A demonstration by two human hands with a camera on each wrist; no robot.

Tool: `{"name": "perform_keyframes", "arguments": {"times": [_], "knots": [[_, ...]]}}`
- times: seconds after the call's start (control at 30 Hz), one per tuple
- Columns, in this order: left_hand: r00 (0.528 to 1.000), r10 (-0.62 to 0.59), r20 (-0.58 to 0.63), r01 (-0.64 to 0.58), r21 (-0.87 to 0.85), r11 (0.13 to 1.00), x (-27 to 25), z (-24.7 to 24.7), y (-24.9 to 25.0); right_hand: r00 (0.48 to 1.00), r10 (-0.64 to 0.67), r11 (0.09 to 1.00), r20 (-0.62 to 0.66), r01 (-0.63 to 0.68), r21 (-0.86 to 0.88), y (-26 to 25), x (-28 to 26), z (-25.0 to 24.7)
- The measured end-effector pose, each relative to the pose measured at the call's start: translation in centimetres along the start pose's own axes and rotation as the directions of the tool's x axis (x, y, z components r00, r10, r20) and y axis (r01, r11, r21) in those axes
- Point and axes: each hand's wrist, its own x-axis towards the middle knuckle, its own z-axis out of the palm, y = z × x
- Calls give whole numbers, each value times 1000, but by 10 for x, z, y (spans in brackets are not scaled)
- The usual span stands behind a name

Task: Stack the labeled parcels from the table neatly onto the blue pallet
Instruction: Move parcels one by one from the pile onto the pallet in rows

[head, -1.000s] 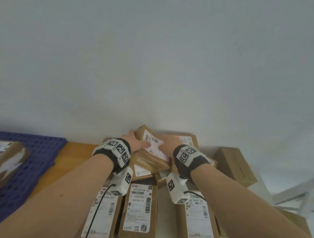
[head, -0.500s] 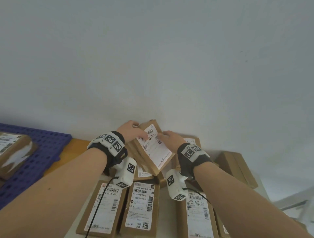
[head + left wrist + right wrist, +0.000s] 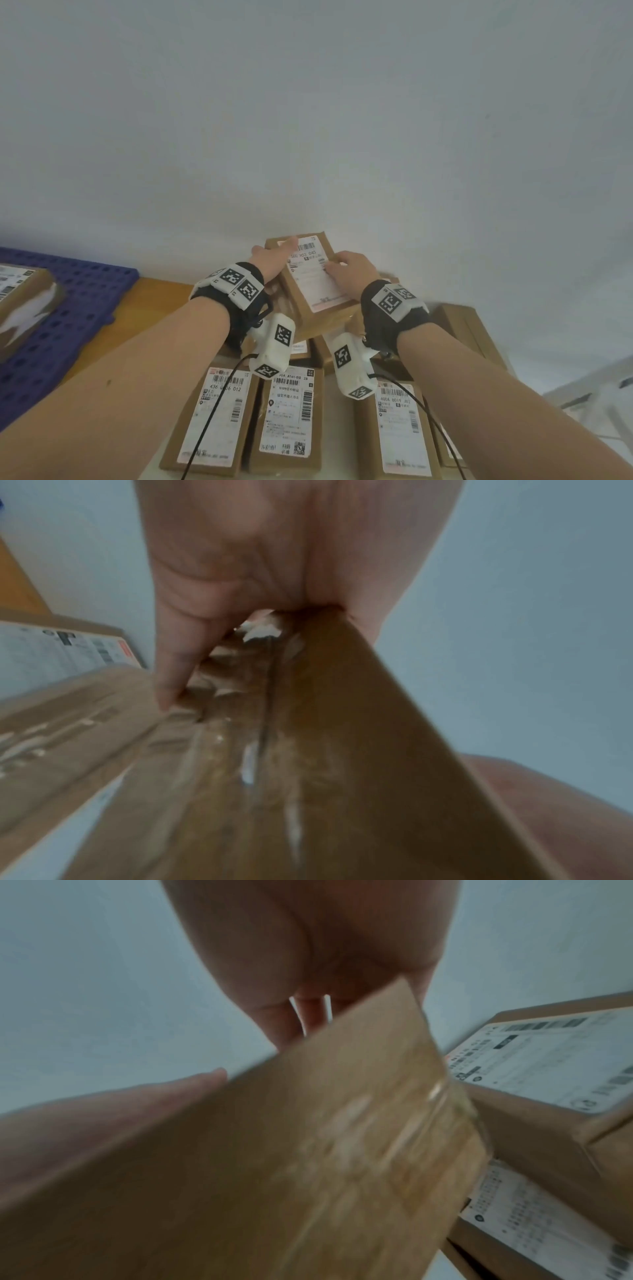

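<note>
A brown cardboard parcel (image 3: 310,281) with a white shipping label is lifted and tilted above the pile, against the wall. My left hand (image 3: 274,258) grips its left edge, thumb on the label side, fingers under it. My right hand (image 3: 349,270) grips its right edge with the fingers curled over the label. The left wrist view shows the parcel's taped underside (image 3: 308,750) wedged in my left hand (image 3: 260,593). In the right wrist view its brown side (image 3: 308,1150) fills the frame under my right hand (image 3: 325,974). The blue pallet (image 3: 68,315) lies at the left.
One parcel (image 3: 24,305) lies on the pallet's left part. Several labeled parcels (image 3: 287,414) lie in a row on the table near me, more stacked behind them. A plain brown box (image 3: 469,329) sits at the right. The wooden tabletop (image 3: 150,308) shows beside the pallet.
Both hands have lifted the top parcel off the pile and turned it, so that its label faces me and it stands higher against the wall.
</note>
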Motion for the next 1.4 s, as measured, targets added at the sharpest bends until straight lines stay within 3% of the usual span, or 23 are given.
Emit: {"name": "perform_keyframes", "arguments": {"times": [0.1, 0.3, 0.57, 0.77, 1.03, 1.27, 1.4], "knots": [[998, 2, 69, 1, -52, 999, -6, 5, -1, 997, 23, 999, -71, -21, 29, 0, -3, -4], [997, 74, 15, -68, -239, 969, -8, 10, -14, 971, 123, 966, -206, -70, 248, -4, -19, 7], [934, 218, 283, -219, -26, 975, -19, 17, -26, 915, 304, 871, -265, -154, 467, 14, -59, 36], [888, 267, 375, -275, -33, 961, -58, 16, -33, 889, 362, 781, -280, -125, 612, 24, -98, 42], [857, 323, 401, -340, -28, 940, -123, -8, -61, 903, 303, 714, -304, -4, 700, 27, -173, 58], [876, 341, 340, -358, -13, 933, -197, -49, -122, 922, 241, 736, -305, 31, 676, 14, -253, 107], [896, 352, 270, -367, 7, 930, -235, -85, -155, 946, 207, 695, -248, 36, 718, -6, -286, 137]]}}
